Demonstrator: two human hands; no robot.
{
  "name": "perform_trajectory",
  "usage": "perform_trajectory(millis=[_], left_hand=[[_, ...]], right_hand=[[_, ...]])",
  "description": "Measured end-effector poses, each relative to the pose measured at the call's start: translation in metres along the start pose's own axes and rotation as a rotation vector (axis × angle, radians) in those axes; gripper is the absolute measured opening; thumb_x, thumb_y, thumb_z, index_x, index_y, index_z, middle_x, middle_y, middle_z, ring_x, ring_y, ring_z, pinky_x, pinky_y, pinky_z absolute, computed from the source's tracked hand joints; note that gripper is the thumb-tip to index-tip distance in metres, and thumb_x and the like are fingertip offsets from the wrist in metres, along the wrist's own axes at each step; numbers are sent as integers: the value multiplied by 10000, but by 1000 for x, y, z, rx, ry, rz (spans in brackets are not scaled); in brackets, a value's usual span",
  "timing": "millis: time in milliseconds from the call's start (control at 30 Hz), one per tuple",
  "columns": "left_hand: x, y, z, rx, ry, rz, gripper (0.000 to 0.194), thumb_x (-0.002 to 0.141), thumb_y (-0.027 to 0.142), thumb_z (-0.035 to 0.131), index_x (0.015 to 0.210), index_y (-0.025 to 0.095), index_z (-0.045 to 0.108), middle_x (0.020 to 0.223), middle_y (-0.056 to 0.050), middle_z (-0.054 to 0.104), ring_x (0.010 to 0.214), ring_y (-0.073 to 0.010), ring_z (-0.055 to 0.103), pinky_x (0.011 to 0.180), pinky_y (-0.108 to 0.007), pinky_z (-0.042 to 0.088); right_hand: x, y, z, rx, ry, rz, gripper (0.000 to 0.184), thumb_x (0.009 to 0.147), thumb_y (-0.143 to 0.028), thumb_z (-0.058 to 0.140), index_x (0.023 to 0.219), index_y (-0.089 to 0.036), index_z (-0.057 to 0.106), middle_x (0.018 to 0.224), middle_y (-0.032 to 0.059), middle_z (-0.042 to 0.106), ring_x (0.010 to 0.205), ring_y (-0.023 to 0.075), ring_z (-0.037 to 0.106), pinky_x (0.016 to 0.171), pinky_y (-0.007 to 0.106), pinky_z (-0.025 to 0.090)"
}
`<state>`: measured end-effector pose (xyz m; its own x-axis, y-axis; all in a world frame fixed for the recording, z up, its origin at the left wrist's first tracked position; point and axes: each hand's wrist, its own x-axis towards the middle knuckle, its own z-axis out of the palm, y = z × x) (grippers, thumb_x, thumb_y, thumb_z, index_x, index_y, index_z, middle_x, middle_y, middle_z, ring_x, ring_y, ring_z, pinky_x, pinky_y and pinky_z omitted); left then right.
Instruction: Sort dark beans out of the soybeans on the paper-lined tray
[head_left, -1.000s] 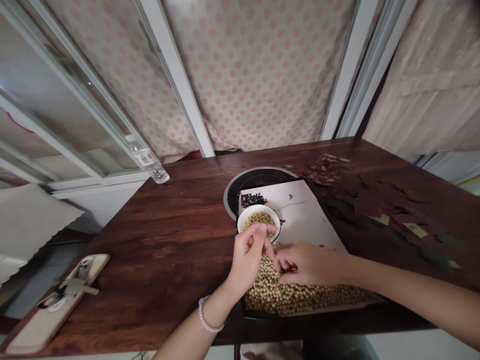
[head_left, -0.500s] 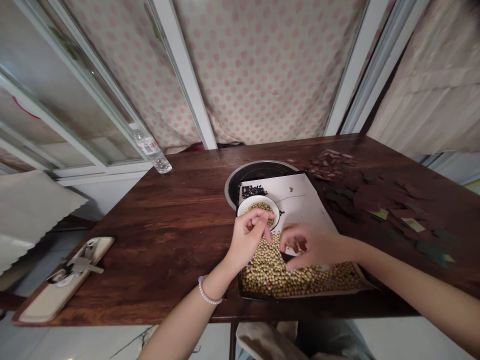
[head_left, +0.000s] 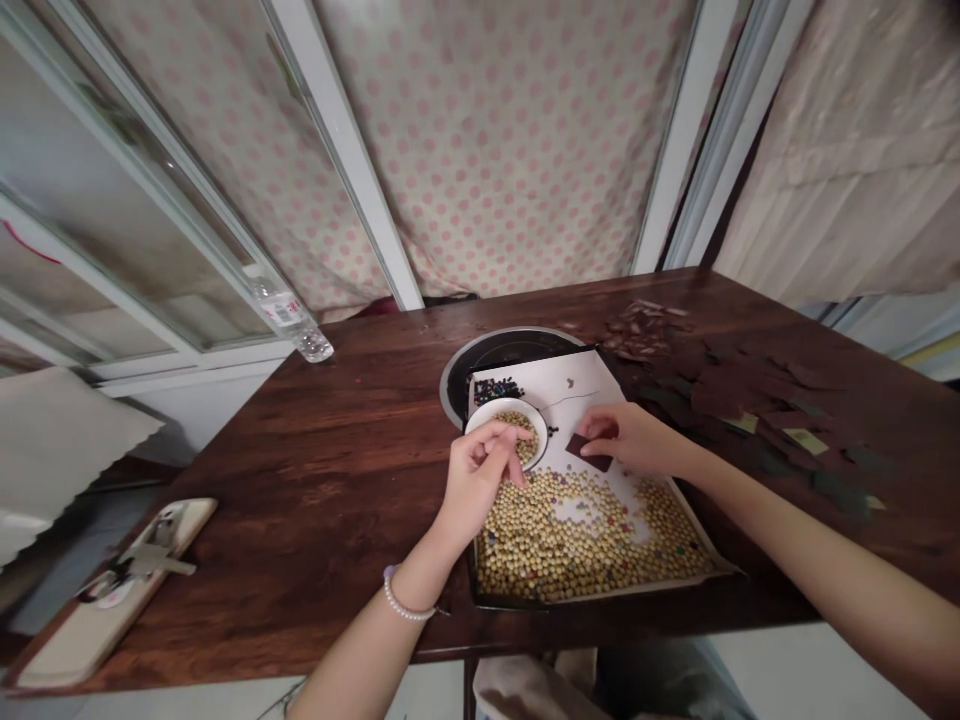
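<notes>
My left hand (head_left: 480, 475) hangs over a white bowl (head_left: 504, 403) holding soybeans (head_left: 521, 428), its fingers pinched together at the rim. Anything between those fingertips is hidden. My right hand (head_left: 626, 438) grips a small dark brown square piece (head_left: 589, 452) above a white paper sheet (head_left: 577, 380). That sheet lines a metal tray (head_left: 525, 603), where a spread of soybeans (head_left: 570, 540) mixed with small coloured beads lies just below both hands. A little heap of dark beads (head_left: 496, 390) sits on the paper behind the bowl.
The tray rests on a dark wooden table (head_left: 315, 480) and partly covers a round black hob (head_left: 499, 350). Dark, green and yellow scraps (head_left: 739, 400) lie to the right. A plastic water bottle (head_left: 289, 322) lies at the far edge, and a beige board (head_left: 112, 600) sits at the left.
My right hand has risen out of the soybeans toward the upper right, now gripping the dark piece. The soybeans are more spread, with bare paper showing among them. My left hand stays by the bowl.
</notes>
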<state>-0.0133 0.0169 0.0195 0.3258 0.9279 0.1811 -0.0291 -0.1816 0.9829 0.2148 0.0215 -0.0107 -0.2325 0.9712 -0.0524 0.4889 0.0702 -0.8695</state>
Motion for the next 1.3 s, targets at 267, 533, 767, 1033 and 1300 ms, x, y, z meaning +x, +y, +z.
perform_trajectory(millis=[267,533,767,1033,1300], left_hand=[[13,-2,-21,10,281,153,348,848,455,477,930,136,591,404,60,468,385,-83,454,440,-182,389],[7,-1,-19,232,219,282,248,859,331,504,1029,154,543,437,70,483,402,-95,457,455,-195,375],[-6,18,-1,489,-131,417,304,611,273,773,887,187,678,951,-70,654,953,-235,567,891,-356,411],[-11,2,8,325,-360,229,427,595,300,789,982,168,665,974,-93,590,867,-200,563,736,-274,458],[-5,-4,8,222,-337,163,343,632,197,765,969,193,697,1008,-95,569,874,-191,576,727,-271,486]], right_hand=[[1,4,1,24,158,-99,229,739,-367,584,736,-151,660,602,26,637,478,143,562,488,275,419],[3,0,15,113,131,-189,189,760,-338,554,789,-165,624,607,13,638,534,157,588,502,266,445],[-4,-6,17,267,92,-253,170,709,-319,609,647,-163,639,536,-4,572,495,124,494,446,237,372],[-9,-14,39,468,-117,-285,146,622,-263,702,583,-126,668,465,-44,484,454,58,382,439,199,273],[-7,-9,40,540,-108,-229,206,671,-317,675,604,-129,628,468,-41,504,423,58,420,411,191,308]])
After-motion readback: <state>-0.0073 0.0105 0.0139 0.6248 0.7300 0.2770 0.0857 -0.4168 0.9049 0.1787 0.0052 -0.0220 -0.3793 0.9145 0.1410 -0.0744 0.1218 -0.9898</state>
